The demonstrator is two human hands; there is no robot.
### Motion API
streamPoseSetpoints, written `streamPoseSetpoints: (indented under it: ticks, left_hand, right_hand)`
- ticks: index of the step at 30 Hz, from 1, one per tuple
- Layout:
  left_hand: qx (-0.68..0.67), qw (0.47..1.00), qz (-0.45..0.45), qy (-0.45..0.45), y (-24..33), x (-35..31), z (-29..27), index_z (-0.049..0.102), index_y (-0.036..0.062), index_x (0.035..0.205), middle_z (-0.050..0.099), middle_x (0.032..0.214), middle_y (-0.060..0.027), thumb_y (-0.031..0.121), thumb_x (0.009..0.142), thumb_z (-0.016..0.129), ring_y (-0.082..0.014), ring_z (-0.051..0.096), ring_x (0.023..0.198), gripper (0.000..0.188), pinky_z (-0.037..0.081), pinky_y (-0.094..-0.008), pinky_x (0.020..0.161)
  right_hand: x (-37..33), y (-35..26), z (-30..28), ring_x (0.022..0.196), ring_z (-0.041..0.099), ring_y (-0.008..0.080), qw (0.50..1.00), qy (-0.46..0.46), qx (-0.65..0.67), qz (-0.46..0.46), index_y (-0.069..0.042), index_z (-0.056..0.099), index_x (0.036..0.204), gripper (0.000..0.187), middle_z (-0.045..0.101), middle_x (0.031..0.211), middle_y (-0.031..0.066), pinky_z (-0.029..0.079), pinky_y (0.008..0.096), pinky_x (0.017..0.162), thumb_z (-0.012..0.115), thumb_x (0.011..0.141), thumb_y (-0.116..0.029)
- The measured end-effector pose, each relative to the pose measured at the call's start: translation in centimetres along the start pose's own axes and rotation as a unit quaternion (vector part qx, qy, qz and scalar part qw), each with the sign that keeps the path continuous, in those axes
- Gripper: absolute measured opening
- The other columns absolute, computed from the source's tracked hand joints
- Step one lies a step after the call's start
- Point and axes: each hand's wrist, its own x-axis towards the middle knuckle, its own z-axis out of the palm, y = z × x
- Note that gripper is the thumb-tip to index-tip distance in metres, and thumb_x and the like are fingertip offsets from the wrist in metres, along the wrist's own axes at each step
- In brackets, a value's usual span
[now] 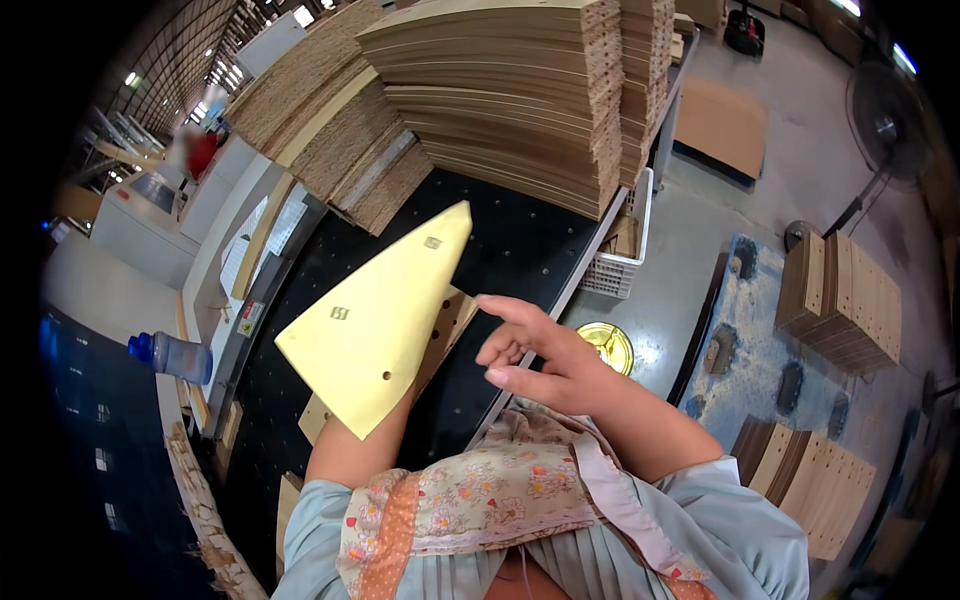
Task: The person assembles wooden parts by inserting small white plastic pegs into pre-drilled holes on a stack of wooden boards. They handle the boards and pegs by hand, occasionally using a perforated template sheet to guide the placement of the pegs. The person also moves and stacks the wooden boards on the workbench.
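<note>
A pale yellow board (375, 320), tapering to a blunt point at its far end, is tilted up above the black work table (510, 220). Two small printed marks and one round hole show on its face. My left forearm (360, 455) runs up behind this board and holds it raised, though the hand and its fingers are hidden. To the right of the board, my right hand (535, 350) is empty and apart from it, index finger and thumb extended, other fingers curled. Beneath the yellow board, part of another board (445, 335) with dark round holes shows.
Tall stacks of curved boards (500, 110) fill the table's far side. Beyond its right edge are a white crate (615, 265), a round yellow lid (608, 346) and stacked boards (840, 300) on a blue pallet (745, 350). A water bottle (172, 357) is at left; a fan (885, 125) stands far right.
</note>
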Motion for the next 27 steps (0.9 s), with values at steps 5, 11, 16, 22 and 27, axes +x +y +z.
streamPoseSetpoints:
  ticks: [5, 11, 16, 22, 27]
  left_hand:
    - [0.09, 0.996, 0.016, 0.017, -0.8, 1.2, 2.6, 0.059, 0.0052, 0.087, 0.058, 0.086, -0.0109, 0.021, 0.077, 0.058, -0.0293, 0.056, 0.083, 0.019, 0.048, -0.0364, 0.067]
    - [0.242, 0.96, -0.103, -0.096, -0.5, 0.8, 2.6, 0.061, 0.0058, 0.087, 0.055, 0.088, -0.0116, 0.015, 0.072, 0.061, -0.03, 0.054, 0.088, 0.018, 0.047, -0.039, 0.072]
    - [0.159, 0.969, -0.18, 0.065, -3.0, 0.4, 1.1, 0.064, 0.0065, 0.088, 0.057, 0.086, -0.0122, 0.0, 0.073, 0.055, -0.0309, 0.056, 0.086, 0.018, 0.047, -0.0379, 0.074]
    - [-0.351, 0.824, -0.399, 0.196, -4.2, -0.1, -1.4, 0.05, 0.0129, 0.128, 0.056, 0.117, -0.0129, 0.007, 0.086, 0.056, -0.024, 0.059, 0.098, 0.042, 0.049, -0.0373, 0.081]
    - [-0.514, 0.77, -0.345, 0.155, -1.2, -5.8, -2.5, 0.019, 0.0155, 0.145, 0.041, 0.134, -0.0202, 0.02, 0.085, 0.06, -0.0235, 0.059, 0.099, 0.073, 0.051, -0.0335, 0.073]
  right_hand:
    - [3.2, 0.4, 1.2, 0.078, 0.059, 0.0136, 0.995, -0.034, 0.058, 0.067, -0.008, 0.017, 0.145, 0.068, 0.061, 0.092, 0.0106, 0.047, 0.0263, 0.073, 0.055, 0.092, -0.026]
    - [4.4, 0.8, 0.8, 0.076, 0.059, 0.0129, 0.974, -0.049, 0.058, 0.213, -0.004, 0.048, 0.125, 0.043, 0.062, 0.084, 0.0064, 0.048, 0.0257, 0.072, 0.051, 0.094, -0.034]
    - [1.7, 4.5, 1.3, 0.075, 0.054, 0.0059, 0.969, 0.048, 0.102, 0.221, -0.003, 0.066, 0.086, 0.007, 0.061, 0.078, -0.0003, 0.045, 0.0215, 0.067, 0.065, 0.085, -0.01]
    - [-0.3, 6.5, 1.1, 0.07, 0.054, 0.0031, 0.952, 0.17, 0.202, 0.152, -0.006, 0.059, 0.088, 0.014, 0.059, 0.082, -0.0024, 0.042, 0.0186, 0.059, 0.058, 0.081, 0.007]
    - [0.6, 5.5, 0.7, 0.063, 0.051, 0.0034, 0.946, 0.208, 0.225, 0.103, -0.004, 0.058, 0.092, 0.012, 0.058, 0.078, -0.001, 0.039, 0.0184, 0.053, 0.058, 0.084, 0.004]
